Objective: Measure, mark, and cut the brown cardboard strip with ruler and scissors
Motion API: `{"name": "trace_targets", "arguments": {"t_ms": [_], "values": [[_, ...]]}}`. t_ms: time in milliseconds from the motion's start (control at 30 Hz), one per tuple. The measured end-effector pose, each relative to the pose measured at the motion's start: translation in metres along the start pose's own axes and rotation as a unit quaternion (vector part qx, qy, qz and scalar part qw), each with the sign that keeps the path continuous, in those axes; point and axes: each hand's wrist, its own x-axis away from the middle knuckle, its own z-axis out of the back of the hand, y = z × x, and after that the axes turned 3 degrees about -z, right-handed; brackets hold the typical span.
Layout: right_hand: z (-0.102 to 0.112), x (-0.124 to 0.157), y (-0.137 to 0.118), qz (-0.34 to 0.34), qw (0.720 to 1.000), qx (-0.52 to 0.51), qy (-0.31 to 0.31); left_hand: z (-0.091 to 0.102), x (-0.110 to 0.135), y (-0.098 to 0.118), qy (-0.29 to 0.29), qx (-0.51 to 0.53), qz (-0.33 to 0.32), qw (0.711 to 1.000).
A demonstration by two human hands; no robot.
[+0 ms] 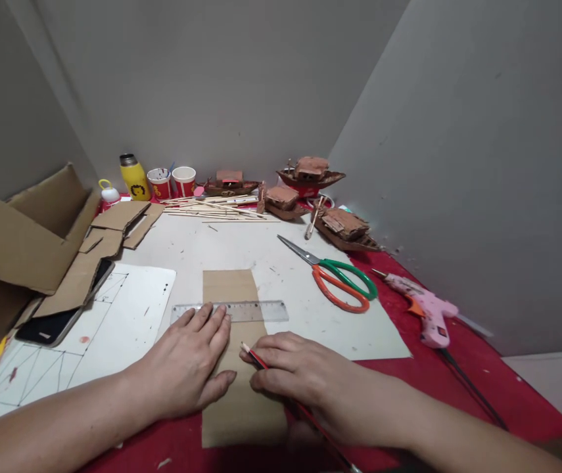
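Observation:
A brown cardboard strip [229,289] lies lengthwise on the white sheet [281,263] in front of me. A clear plastic ruler [256,311] lies across it. My left hand [189,364] rests flat on the strip with fingers stretched out, the fingertips touching the ruler's left half. My right hand [293,371] is closed around a red pencil [256,355], whose tip points at the cardboard just below the ruler.
Scissors [337,276] with green and orange handles lie to the right, a pink glue gun [426,309] beyond them. Cardboard model boats [344,226], wooden sticks [211,207], cups [183,180] and a yellow bottle [134,177] line the back. Cardboard pieces [19,243], a phone [56,322] and a drawing [113,328] lie left.

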Motion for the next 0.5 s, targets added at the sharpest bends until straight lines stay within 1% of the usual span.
{"name": "trace_targets", "arguments": {"t_ms": [100,167,200,267,333,367,433,500], "values": [[0.005,-0.001,-0.001,0.008,1.000,-0.019,-0.002,0.000,0.000,-0.001,0.004,0.001,0.001,1.000],[0.012,-0.001,0.001,0.012,0.999,-0.046,-0.005,0.000,0.000,-0.001,0.001,0.004,0.000,1.000],[0.015,0.000,0.004,0.010,0.998,-0.055,0.004,-0.001,0.000,-0.001,-0.003,0.006,-0.001,1.000],[0.021,0.000,0.014,-0.008,0.997,-0.047,0.054,-0.002,-0.001,-0.001,-0.010,0.004,-0.002,1.000],[0.023,0.000,0.027,-0.038,0.992,-0.005,0.118,-0.004,-0.002,-0.001,-0.011,-0.002,-0.006,1.000],[0.023,-0.001,0.034,-0.051,0.989,0.018,0.140,-0.005,-0.003,-0.002,-0.011,-0.007,-0.011,1.000],[0.021,-0.004,0.046,-0.066,0.985,0.046,0.151,-0.008,-0.003,-0.002,-0.010,-0.019,-0.021,1.000],[0.018,-0.006,0.056,-0.067,0.985,0.051,0.148,-0.013,-0.002,-0.002,0.008,-0.028,-0.032,0.999]]}}
